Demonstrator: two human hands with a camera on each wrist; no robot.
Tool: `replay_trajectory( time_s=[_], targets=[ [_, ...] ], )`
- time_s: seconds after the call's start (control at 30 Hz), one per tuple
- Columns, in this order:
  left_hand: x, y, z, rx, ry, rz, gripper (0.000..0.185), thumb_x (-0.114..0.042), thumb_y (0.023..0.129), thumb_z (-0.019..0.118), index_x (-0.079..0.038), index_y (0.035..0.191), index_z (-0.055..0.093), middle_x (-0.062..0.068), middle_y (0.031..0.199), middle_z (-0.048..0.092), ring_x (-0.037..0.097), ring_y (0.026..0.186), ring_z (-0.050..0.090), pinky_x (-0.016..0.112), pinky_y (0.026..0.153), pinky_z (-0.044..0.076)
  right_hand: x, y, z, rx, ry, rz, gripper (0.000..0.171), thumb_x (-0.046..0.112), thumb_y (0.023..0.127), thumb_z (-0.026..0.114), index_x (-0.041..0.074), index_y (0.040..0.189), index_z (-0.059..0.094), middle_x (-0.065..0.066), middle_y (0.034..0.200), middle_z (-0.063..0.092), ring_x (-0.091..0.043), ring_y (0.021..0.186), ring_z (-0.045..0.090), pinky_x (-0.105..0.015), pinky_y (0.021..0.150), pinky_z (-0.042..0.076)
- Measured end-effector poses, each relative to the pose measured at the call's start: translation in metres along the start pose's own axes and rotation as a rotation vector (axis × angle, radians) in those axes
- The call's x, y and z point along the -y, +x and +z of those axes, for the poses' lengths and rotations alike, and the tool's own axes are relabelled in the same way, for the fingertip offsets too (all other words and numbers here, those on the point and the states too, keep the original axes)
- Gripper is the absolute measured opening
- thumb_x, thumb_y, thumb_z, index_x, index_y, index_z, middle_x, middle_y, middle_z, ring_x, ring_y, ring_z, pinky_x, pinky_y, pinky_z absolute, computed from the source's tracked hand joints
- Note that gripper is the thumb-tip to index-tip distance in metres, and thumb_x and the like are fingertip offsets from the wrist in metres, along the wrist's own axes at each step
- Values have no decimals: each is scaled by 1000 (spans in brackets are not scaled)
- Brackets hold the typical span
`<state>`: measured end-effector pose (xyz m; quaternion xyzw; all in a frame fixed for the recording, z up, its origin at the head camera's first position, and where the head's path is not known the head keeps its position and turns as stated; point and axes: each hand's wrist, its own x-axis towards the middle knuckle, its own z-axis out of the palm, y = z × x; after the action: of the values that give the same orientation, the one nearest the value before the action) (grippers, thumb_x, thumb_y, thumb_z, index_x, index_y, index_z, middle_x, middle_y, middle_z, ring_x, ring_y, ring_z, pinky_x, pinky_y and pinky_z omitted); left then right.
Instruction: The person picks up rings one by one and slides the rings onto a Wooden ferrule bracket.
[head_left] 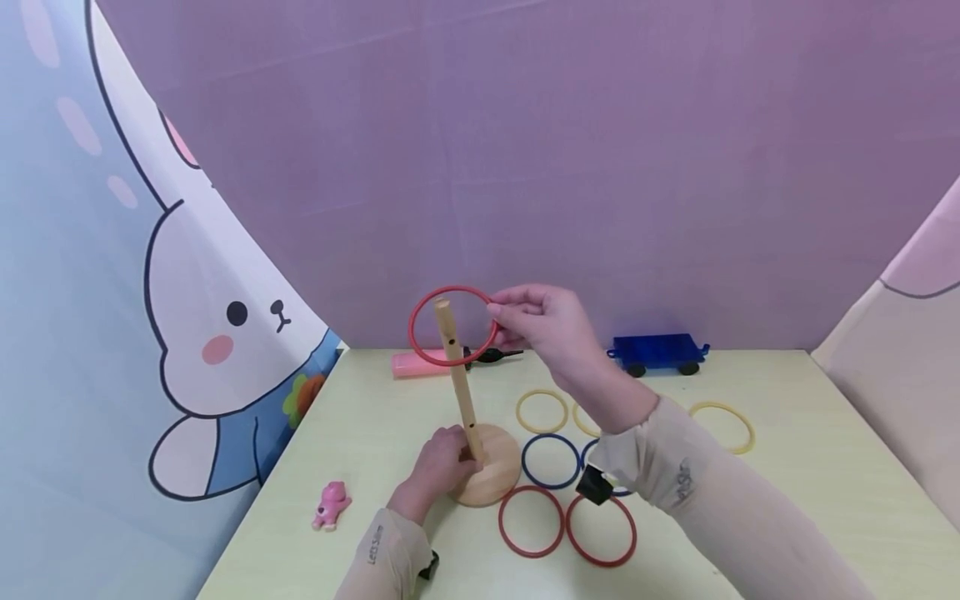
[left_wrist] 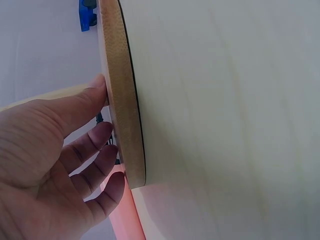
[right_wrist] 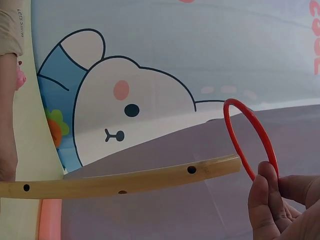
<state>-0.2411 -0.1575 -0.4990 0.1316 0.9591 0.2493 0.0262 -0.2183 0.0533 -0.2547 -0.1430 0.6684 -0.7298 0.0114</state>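
Note:
A red ring [head_left: 411, 329] hangs tilted at the top of a wooden post [head_left: 461, 387], and my right hand [head_left: 551, 325] pinches its right side between thumb and fingers. The right wrist view has the ring [right_wrist: 263, 134] with its edge right at the tip of the post [right_wrist: 150, 180], which has dark holes along it. The post rises, leaning left in the head view, from a round wooden base [head_left: 501, 467]. Low down, my left hand [head_left: 441, 462] grips the stand where post meets base. In the left wrist view the thumb lies by the base's edge [left_wrist: 122, 100].
Right of the base lie red rings [head_left: 531, 557], blue rings [head_left: 551, 487] and yellow rings [head_left: 542, 432], flat on the table [head_left: 285, 567]. Behind are a pink pump-like tube [head_left: 416, 365] and a blue toy wagon [head_left: 654, 352]. A pink figurine [head_left: 332, 506] lies at left.

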Motion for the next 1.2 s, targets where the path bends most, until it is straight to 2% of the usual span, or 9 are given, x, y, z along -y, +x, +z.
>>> replay_trajectory(
  time_s=[0.13,0.3,0.5,0.73,1.07,1.2],
  targets=[
    [-1,0,0,2,6,-7,24,-22,81,80,-12,102,72,-6,88,59,16,82,47,34,74,42,-4,3,0,-14,-6,8,25,12,92,69,-4,110,66,-14,83,69,-20,68,67,-35,71,58],
    [0,0,1,-12,29,22,22,-23,81,80,-13,98,72,-5,88,58,16,82,46,33,73,41,-10,3,-1,-34,-24,47,21,12,92,68,0,109,67,-16,87,69,-22,70,67,-37,74,58],
    [3,1,3,-20,47,26,22,-24,81,80,-14,98,72,-5,89,58,17,82,46,34,74,41,-25,0,-6,-27,-28,102,24,12,92,68,-2,112,66,-19,92,69,-21,70,68,-37,73,58],
    [6,3,4,-13,43,24,23,-24,81,80,-14,99,72,-5,91,59,17,84,47,35,76,42,-54,-1,-13,-30,-55,158,22,11,93,67,-1,111,66,-16,92,70,-20,71,68,-34,71,58],
    [4,0,2,-54,46,92,20,-21,77,83,-12,92,73,-4,88,60,15,80,48,32,72,43,-101,-7,-18,-57,-106,235,19,8,93,66,-3,109,67,-13,85,70,-18,66,67,-33,68,58],
    [3,1,2,-47,27,74,22,-20,77,83,-12,95,73,-4,89,62,15,80,48,33,74,43,-116,-9,-18,-62,-98,250,19,6,93,65,-6,107,66,-16,85,70,-18,64,66,-33,67,58]
  ],
)
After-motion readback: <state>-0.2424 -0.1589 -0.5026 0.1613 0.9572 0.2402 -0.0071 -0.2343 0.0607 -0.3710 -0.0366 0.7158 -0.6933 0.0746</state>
